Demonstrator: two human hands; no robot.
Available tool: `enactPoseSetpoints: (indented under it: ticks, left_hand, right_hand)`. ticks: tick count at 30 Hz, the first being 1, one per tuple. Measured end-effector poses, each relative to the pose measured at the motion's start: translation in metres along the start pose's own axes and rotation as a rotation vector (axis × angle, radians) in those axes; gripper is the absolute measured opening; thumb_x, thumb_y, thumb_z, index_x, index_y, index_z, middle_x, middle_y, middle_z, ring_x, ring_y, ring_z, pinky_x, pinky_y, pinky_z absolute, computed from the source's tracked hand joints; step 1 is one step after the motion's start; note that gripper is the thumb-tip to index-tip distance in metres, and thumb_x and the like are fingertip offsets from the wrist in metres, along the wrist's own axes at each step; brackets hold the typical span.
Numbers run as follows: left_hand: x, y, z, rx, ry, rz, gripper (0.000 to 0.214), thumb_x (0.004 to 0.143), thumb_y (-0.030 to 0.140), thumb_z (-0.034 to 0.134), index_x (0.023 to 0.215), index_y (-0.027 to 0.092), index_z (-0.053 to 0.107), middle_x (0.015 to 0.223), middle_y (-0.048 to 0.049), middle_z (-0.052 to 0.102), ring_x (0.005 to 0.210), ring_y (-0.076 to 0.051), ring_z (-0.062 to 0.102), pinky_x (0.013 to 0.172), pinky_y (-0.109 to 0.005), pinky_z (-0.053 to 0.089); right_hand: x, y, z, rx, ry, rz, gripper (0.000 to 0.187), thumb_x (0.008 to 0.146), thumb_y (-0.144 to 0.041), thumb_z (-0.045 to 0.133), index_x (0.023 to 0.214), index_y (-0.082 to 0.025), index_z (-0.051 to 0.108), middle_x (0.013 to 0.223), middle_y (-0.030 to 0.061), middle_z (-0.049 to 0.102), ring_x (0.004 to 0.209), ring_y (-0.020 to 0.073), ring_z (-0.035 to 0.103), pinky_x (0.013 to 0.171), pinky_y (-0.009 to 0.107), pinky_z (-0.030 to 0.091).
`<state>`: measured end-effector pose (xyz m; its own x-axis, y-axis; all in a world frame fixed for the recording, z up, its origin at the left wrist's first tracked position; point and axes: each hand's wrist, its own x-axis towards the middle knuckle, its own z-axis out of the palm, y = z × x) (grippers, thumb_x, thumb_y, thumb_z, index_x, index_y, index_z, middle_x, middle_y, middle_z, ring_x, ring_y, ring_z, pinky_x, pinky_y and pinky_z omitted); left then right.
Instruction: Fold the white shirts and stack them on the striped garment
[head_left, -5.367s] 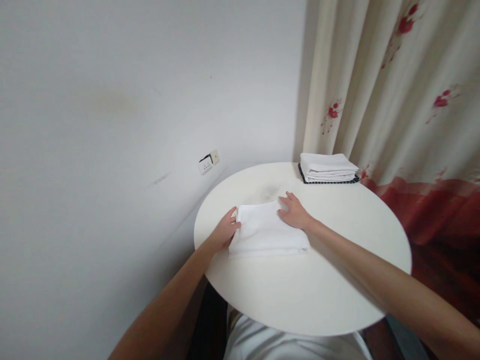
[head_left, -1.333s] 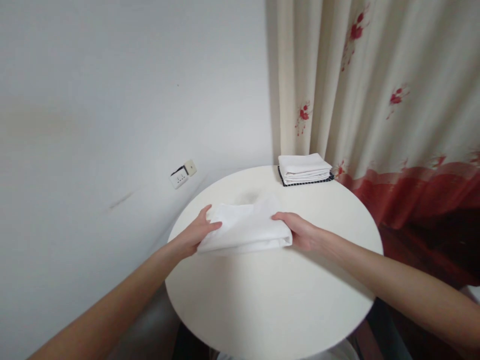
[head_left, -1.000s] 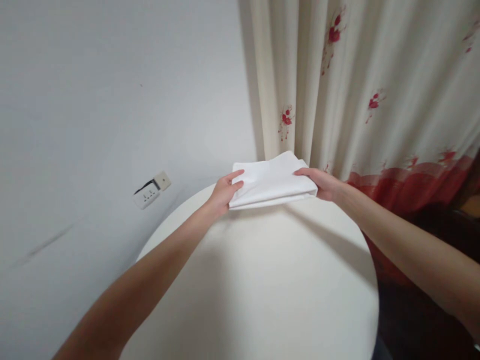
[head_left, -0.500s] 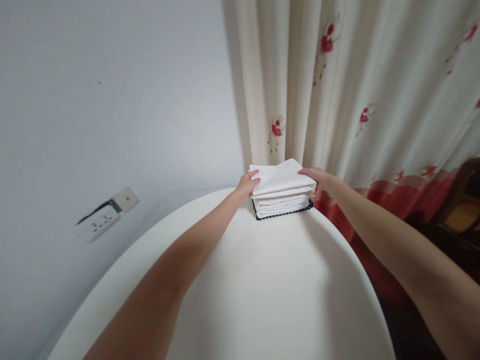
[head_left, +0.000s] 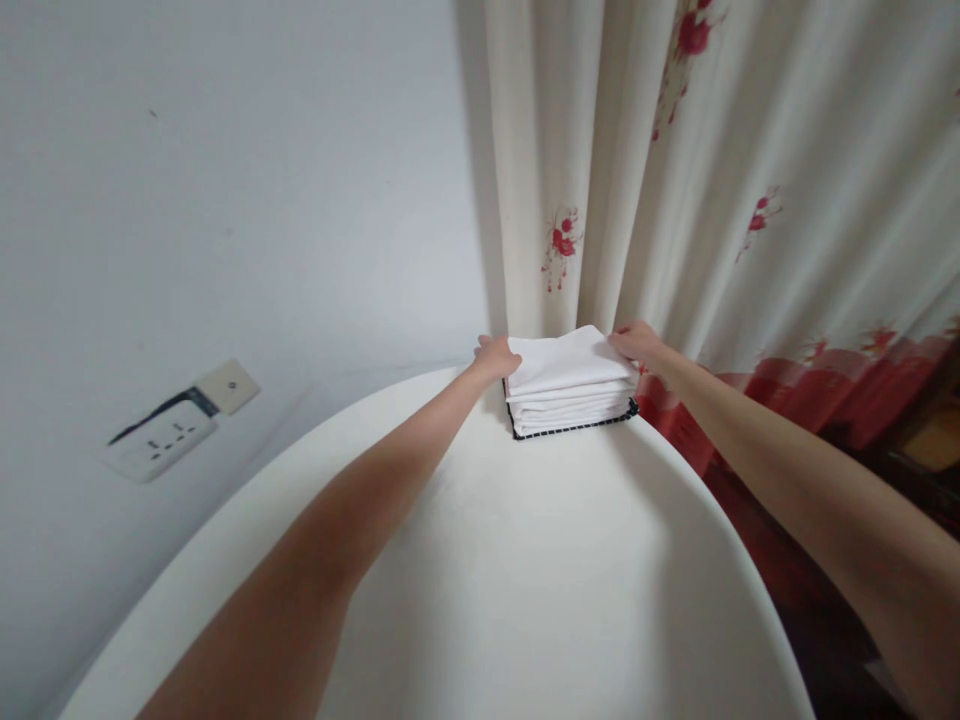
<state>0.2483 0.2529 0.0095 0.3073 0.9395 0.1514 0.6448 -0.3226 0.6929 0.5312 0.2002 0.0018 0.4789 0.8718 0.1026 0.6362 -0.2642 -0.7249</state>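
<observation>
A neat stack of folded white cloths (head_left: 574,408) sits in a shallow holder with a black-and-white edge (head_left: 577,429) at the table's far end. On top lies a folded white cloth (head_left: 562,362), its back edge raised to a blunt point. My left hand (head_left: 495,357) is at the cloth's left edge, thumb resting on it and the other fingers spread outward, off the fabric. At the right back corner, my right hand (head_left: 636,341) pinches the same cloth; its fingertips are partly hidden.
The stack stands on a white table (head_left: 562,560) with a rounded edge. Behind it hangs a cream curtain (head_left: 622,180) with red flowers. A wall (head_left: 262,180) with a power socket (head_left: 169,440) runs along the left. Dark furniture (head_left: 930,440) is at the far right.
The top cloth has settled lower onto the stack. My left fingers have moved off its upper surface and spread outward, while my right hand stays at its corner. The view has shifted slightly.
</observation>
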Motion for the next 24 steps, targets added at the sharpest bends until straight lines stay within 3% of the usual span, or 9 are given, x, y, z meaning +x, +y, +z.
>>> enactPoseSetpoints:
  ticks: [2,5,9,13,16,18,20,22,24]
  left_hand:
    - [0.006,0.011,0.007,0.132,0.015,0.088,0.062,0.085,0.028,0.067,0.144,0.019,0.052,0.161,-0.014,0.032,0.148,-0.033,0.029,0.121,-0.043,0.024]
    - [0.007,0.024,0.028,0.397,-0.088,0.175,0.058,0.095,0.045,0.05,0.149,0.022,0.046,0.165,-0.0107,0.026,0.152,-0.034,0.019,0.122,-0.052,0.015]
    - [0.002,0.022,0.047,0.449,-0.112,-0.094,0.068,0.093,0.055,0.047,0.153,0.024,0.039,0.167,-0.0109,0.02,0.153,-0.04,0.007,0.118,-0.066,0.011]
    - [0.001,0.005,0.024,0.253,0.046,-0.215,0.071,0.093,0.05,0.05,0.152,0.011,0.039,0.162,-0.023,0.026,0.152,-0.042,0.015,0.118,-0.064,0.014]
    - [-0.016,-0.014,-0.013,0.262,0.122,-0.157,0.067,0.098,0.046,0.042,0.152,0.008,0.035,0.162,-0.0257,0.025,0.152,-0.039,0.015,0.12,-0.059,0.014]
    - [-0.043,-0.028,-0.036,0.314,0.142,-0.055,0.064,0.1,0.043,0.039,0.154,0.01,0.031,0.164,-0.0229,0.022,0.153,-0.036,0.013,0.121,-0.056,0.014]
    - [-0.081,-0.043,-0.053,0.38,0.108,0.035,0.063,0.101,0.042,0.037,0.155,0.011,0.029,0.164,-0.0221,0.022,0.153,-0.035,0.014,0.121,-0.056,0.015]
    - [-0.128,-0.059,-0.063,0.446,0.043,0.091,0.065,0.1,0.042,0.037,0.155,0.008,0.028,0.162,-0.0234,0.026,0.153,-0.036,0.017,0.12,-0.058,0.018]
    - [-0.176,-0.074,-0.067,0.511,0.009,0.136,0.065,0.1,0.043,0.036,0.154,0.007,0.03,0.161,-0.0229,0.029,0.152,-0.035,0.019,0.119,-0.058,0.02]
  right_hand:
    - [0.005,-0.01,0.008,-0.173,0.055,-0.167,0.04,0.088,-0.026,0.062,0.123,-0.008,0.068,0.124,0.0183,0.068,0.116,0.0282,0.062,0.096,0.033,0.046]
    - [0.008,-0.026,0.029,-0.398,-0.033,-0.351,0.043,0.094,-0.029,0.054,0.132,-0.012,0.062,0.141,0.0189,0.058,0.133,0.0288,0.051,0.108,0.036,0.038]
    - [0.009,-0.028,0.042,-0.454,-0.141,-0.291,0.041,0.092,-0.034,0.059,0.124,-0.01,0.066,0.137,0.0209,0.06,0.131,0.0295,0.053,0.108,0.037,0.039]
    - [0.007,-0.017,0.016,-0.484,-0.055,-0.13,0.043,0.099,-0.036,0.048,0.121,-0.003,0.065,0.129,0.0295,0.061,0.125,0.0351,0.057,0.103,0.048,0.043]
    - [-0.01,-0.024,-0.01,-0.426,0.17,-0.144,0.045,0.102,-0.033,0.039,0.124,-0.003,0.063,0.133,0.0297,0.057,0.13,0.035,0.052,0.106,0.05,0.041]
    - [-0.037,-0.04,-0.018,-0.313,0.329,-0.288,0.042,0.101,-0.029,0.038,0.125,-0.005,0.062,0.139,0.0264,0.055,0.135,0.0317,0.048,0.112,0.046,0.036]
    - [-0.082,-0.059,-0.015,-0.177,0.399,-0.483,0.043,0.101,-0.028,0.038,0.131,-0.007,0.06,0.148,0.0222,0.048,0.141,0.0286,0.04,0.118,0.043,0.03]
    - [-0.139,-0.076,-0.002,-0.059,0.355,-0.654,0.047,0.101,-0.032,0.038,0.139,-0.01,0.055,0.152,0.0174,0.046,0.145,0.0264,0.035,0.122,0.043,0.026]
    - [-0.201,-0.085,0.02,-0.001,0.217,-0.754,0.05,0.101,-0.035,0.039,0.146,-0.019,0.051,0.154,0.0109,0.045,0.146,0.0263,0.035,0.122,0.047,0.027]
